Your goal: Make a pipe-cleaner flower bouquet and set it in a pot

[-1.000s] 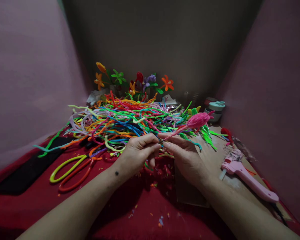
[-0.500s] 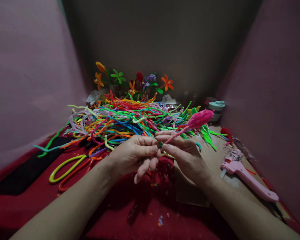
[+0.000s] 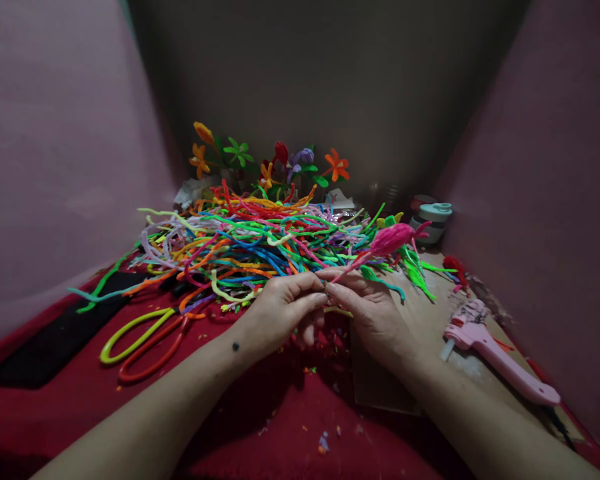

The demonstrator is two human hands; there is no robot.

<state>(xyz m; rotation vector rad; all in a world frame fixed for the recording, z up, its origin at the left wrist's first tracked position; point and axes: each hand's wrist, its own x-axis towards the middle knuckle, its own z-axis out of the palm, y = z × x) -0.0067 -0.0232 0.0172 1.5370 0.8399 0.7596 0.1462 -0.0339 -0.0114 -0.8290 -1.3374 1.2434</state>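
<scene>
Between thumb and fingers, my right hand (image 3: 380, 313) grips the stem of a pink pipe-cleaner flower (image 3: 393, 239). Its fuzzy bud points up and to the right, with thin loose tips at the far end. My left hand (image 3: 293, 303) pinches at the stem's lower end, fingertips meeting those of the right; the exact end of the stem is hidden between them. Just beyond both hands spreads a big tangled heap of coloured pipe cleaners (image 3: 250, 250). Bright green pipe-cleaner pieces (image 3: 416, 272) lie right of the flower.
A pink glue gun (image 3: 500, 360) rests on a brown board (image 3: 430, 313) at right. Scissors with yellow and red handles (image 3: 153, 360) lie at left near a black flat strip (image 3: 45, 347). Finished flowers (image 3: 280, 157) stand behind the heap; a lidded cup (image 3: 433, 220) is at back right.
The pink flower has tipped slightly lower and turned, showing loose tips at its end. My left hand has rolled over, its lower fingers drawing in toward the stem.
</scene>
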